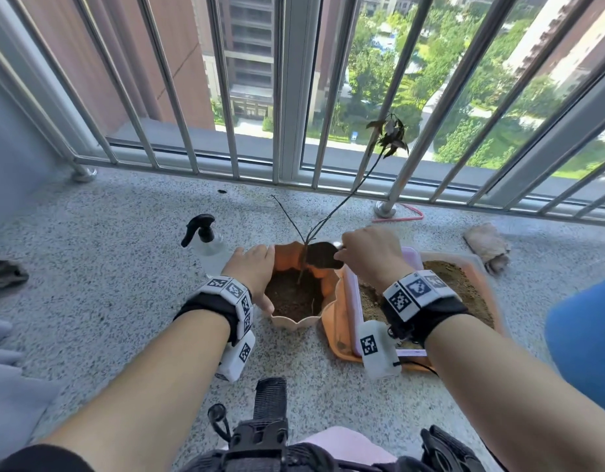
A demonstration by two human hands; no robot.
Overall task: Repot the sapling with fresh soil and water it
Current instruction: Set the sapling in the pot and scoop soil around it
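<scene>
Fingers of the right hand (369,257) curl around the handle of a small trowel (323,255); the handle itself is hidden under the hand, so the exact grip is hard to read. Dark blade pokes out leftward from the fingertips, over the right part of the pot (294,284), just beside the sapling (328,216) stem. Blade looks soil-coated; whether it carries a load, cannot tell.

Left hand (253,270) has fairly straight fingers laid against the pot's left rim, thumb side toward the near edge, steadying rather than gripping.

Key relation: pot opening lies directly left of and below the trowel blade, stem at the blade's left edge. Sapling stands in the pot's far half, its long thin axis leaning up and to the right toward the railing (410,155), leaves at the top. Right hand is the nearer one to the stem.

Soil tray (478,264) with light brown soil sits touching the pot's right side, under the right wrist. Spray bottle (205,243) stands just left of the pot, behind the left hand, untouched.

Probable step: adding soil around the stem; watering not yet done.
</scene>
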